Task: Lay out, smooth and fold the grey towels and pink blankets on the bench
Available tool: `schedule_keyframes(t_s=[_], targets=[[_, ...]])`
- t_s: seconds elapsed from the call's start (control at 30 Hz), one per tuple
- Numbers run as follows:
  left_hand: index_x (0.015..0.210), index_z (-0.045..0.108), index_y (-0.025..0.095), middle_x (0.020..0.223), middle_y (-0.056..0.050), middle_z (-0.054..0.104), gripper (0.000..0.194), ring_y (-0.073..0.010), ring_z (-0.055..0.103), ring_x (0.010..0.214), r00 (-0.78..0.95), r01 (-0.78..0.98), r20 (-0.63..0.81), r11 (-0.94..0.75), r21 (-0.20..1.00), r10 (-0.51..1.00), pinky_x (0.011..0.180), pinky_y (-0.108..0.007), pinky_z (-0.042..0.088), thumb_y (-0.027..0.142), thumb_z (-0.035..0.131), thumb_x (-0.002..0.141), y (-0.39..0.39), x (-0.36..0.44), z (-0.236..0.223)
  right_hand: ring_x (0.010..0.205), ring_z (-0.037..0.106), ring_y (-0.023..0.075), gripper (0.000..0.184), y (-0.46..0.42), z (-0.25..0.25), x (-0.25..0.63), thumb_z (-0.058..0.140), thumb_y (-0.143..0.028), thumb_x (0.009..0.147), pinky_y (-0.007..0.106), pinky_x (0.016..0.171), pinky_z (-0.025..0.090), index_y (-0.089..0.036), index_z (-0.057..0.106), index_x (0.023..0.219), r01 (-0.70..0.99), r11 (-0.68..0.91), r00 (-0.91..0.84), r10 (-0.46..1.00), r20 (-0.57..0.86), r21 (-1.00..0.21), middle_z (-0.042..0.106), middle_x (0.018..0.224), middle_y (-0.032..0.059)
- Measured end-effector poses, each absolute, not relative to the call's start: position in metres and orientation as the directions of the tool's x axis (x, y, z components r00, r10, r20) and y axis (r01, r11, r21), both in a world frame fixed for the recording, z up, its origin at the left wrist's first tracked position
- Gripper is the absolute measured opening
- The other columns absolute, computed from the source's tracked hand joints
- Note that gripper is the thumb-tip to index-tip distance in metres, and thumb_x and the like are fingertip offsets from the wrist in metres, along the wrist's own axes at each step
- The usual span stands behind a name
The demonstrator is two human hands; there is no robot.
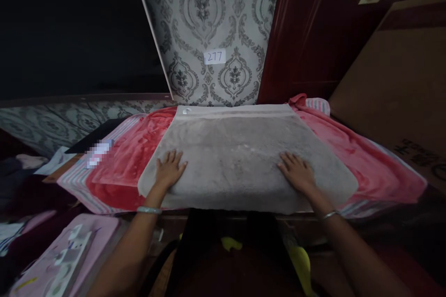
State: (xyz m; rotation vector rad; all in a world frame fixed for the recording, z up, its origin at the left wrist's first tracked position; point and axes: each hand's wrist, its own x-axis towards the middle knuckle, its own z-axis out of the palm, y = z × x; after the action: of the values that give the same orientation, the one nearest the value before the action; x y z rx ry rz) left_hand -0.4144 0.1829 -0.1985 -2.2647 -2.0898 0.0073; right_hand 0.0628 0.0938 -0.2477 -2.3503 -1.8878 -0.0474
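A grey plush cloth [226,158] with a pale band along its far edge lies spread out in front of me. Beneath it is a red fleece blanket [121,162] with striped borders, showing on both sides. My left hand [170,168] rests flat on the left part of the grey cloth, fingers spread. On the right part, my right hand [298,171] lies palm down, its fingers also apart. Neither hand holds anything. A small white tag [187,111] shows near the cloth's far left corner.
A large dark screen [76,32] stands at the left back. The patterned wall [202,23] bears a paper label [215,56] reading 277. At right are a cardboard box [407,79] and a dark red panel [306,32]. A pink case [59,260] lies low at left.
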Motion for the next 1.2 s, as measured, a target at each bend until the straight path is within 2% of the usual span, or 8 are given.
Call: schedule_keyframes(t_s=[0.13, 0.2, 0.4, 0.5, 0.8, 1.0, 1.1, 1.2], targets=[[0.161, 0.037, 0.02, 0.169, -0.015, 0.031, 0.068, -0.0369, 0.027, 0.157, -0.1, 0.994, 0.069, 0.103, -0.03, 0.993, 0.121, -0.069, 0.027, 0.054, 0.03, 0.103, 0.193, -0.448, -0.195, 0.149, 0.037, 0.0375, 0.067, 0.082, -0.253, 0.125, 0.021, -0.051, 0.103, 0.069, 0.114, 0.034, -0.021, 0.047, 0.157, 0.916, -0.388, 0.399, 0.904, 0.154, -0.099, 0.042, 0.163, 0.0143], [0.161, 0.037, 0.017, 0.17, -0.016, 0.03, 0.068, -0.0372, 0.026, 0.157, -0.1, 0.995, 0.098, 0.102, -0.009, 0.99, 0.121, -0.069, 0.026, 0.053, 0.028, 0.103, 0.2, -0.441, -0.192, 0.147, 0.039, 0.0398, 0.07, 0.087, -0.251, 0.125, 0.019, -0.055, 0.103, 0.072, 0.111, 0.036, -0.019, 0.047, 0.156, 0.902, -0.416, 0.431, 0.886, 0.171, -0.117, 0.045, 0.16, 0.0174], [0.164, 0.031, 0.024, 0.173, -0.008, 0.023, 0.065, -0.0312, 0.018, 0.16, 0.33, 0.942, 0.036, -0.331, 0.054, 0.943, 0.127, -0.061, 0.017, 0.051, 0.031, 0.105, 0.234, -0.367, -0.186, 0.152, 0.034, 0.0331, 0.063, 0.118, -0.248, 0.052, 0.018, -0.051, 0.106, 0.064, 0.117, 0.034, -0.026, 0.049, 0.156, 0.97, -0.219, 0.236, 0.954, 0.185, -0.108, 0.041, 0.164, 0.0104], [0.163, 0.032, 0.026, 0.173, -0.007, 0.023, 0.063, -0.0302, 0.019, 0.16, 0.376, 0.926, -0.007, -0.376, 0.041, 0.926, 0.128, -0.06, 0.014, 0.05, 0.031, 0.105, 0.256, -0.349, -0.188, 0.152, 0.033, 0.0319, 0.062, 0.121, -0.256, 0.039, 0.021, -0.052, 0.106, 0.062, 0.119, 0.032, -0.028, 0.047, 0.157, 0.973, -0.218, 0.229, 0.955, 0.188, -0.075, 0.039, 0.165, 0.0081], [0.161, 0.037, 0.023, 0.17, -0.011, 0.03, 0.066, -0.0348, 0.027, 0.156, 0.02, 0.999, 0.127, -0.025, 0.037, 0.992, 0.124, -0.064, 0.025, 0.053, 0.024, 0.104, 0.306, -0.425, -0.192, 0.152, 0.035, 0.0318, 0.062, 0.117, -0.258, 0.044, 0.021, -0.05, 0.106, 0.06, 0.119, 0.033, -0.028, 0.047, 0.157, 0.973, -0.223, 0.23, 0.952, 0.2, -0.057, 0.04, 0.165, 0.0065], [0.155, 0.046, 0.016, 0.164, -0.017, 0.04, 0.066, -0.0377, 0.035, 0.151, -0.078, 0.995, 0.166, 0.065, 0.078, 0.983, 0.12, -0.065, 0.031, 0.05, 0.026, 0.103, 0.317, -0.432, -0.187, 0.152, 0.035, 0.0327, 0.061, 0.118, -0.258, 0.039, 0.022, -0.049, 0.105, 0.061, 0.118, 0.032, -0.026, 0.049, 0.156, 0.97, -0.226, 0.24, 0.941, 0.237, -0.086, 0.041, 0.164, 0.0071], [0.154, 0.047, 0.016, 0.165, -0.017, 0.038, 0.064, -0.0362, 0.032, 0.153, 0.028, 0.998, 0.179, -0.038, 0.05, 0.984, 0.12, -0.065, 0.03, 0.049, 0.027, 0.104, 0.326, -0.413, -0.18, 0.151, 0.036, 0.0331, 0.061, 0.119, -0.261, 0.041, 0.024, -0.05, 0.105, 0.061, 0.119, 0.032, -0.027, 0.05, 0.155, 0.971, -0.217, 0.235, 0.942, 0.239, -0.099, 0.042, 0.163, 0.0073], [0.161, 0.036, 0.022, 0.171, -0.01, 0.029, 0.063, -0.0306, 0.023, 0.158, 0.22, 0.975, 0.059, -0.22, 0.006, 0.974, 0.125, -0.061, 0.023, 0.048, 0.03, 0.104, 0.343, -0.395, -0.175, 0.151, 0.036, 0.0332, 0.062, 0.119, -0.263, 0.043, 0.026, -0.05, 0.104, 0.06, 0.119, 0.031, -0.026, 0.05, 0.155, 0.971, -0.216, 0.236, 0.942, 0.239, -0.106, 0.042, 0.163, 0.0079]])
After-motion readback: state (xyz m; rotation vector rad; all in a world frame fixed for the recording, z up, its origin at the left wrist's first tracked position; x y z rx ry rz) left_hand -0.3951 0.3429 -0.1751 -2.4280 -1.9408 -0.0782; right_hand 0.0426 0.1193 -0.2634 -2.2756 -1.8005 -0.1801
